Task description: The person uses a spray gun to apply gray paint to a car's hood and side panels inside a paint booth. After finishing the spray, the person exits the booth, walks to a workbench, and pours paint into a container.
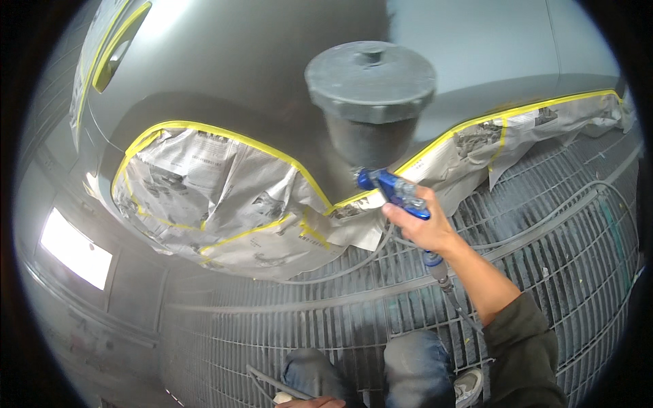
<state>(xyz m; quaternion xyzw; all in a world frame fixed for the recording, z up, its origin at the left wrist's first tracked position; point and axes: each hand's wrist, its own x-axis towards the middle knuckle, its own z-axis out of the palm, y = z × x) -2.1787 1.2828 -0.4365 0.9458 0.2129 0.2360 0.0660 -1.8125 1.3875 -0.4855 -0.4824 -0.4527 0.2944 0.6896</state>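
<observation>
Head view: your right hand (432, 224) is wrapped around the blue spray gun (403, 195), which sits just in front of the vehicle's lower body panel (252, 61), its lidded grey paint cup (371, 88) upright above it. Your left hand (313, 403) is mostly cut off at the lower edge beside a grey hose (262, 377), so you cannot tell whether it grips. Yellow tape (224, 132) edges the masking paper (231, 180) over the wheel arch, above the grated floor (326, 326).

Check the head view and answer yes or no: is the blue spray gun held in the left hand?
No, the right hand grips the blue spray gun, while the left hand is at the lower edge.
</observation>
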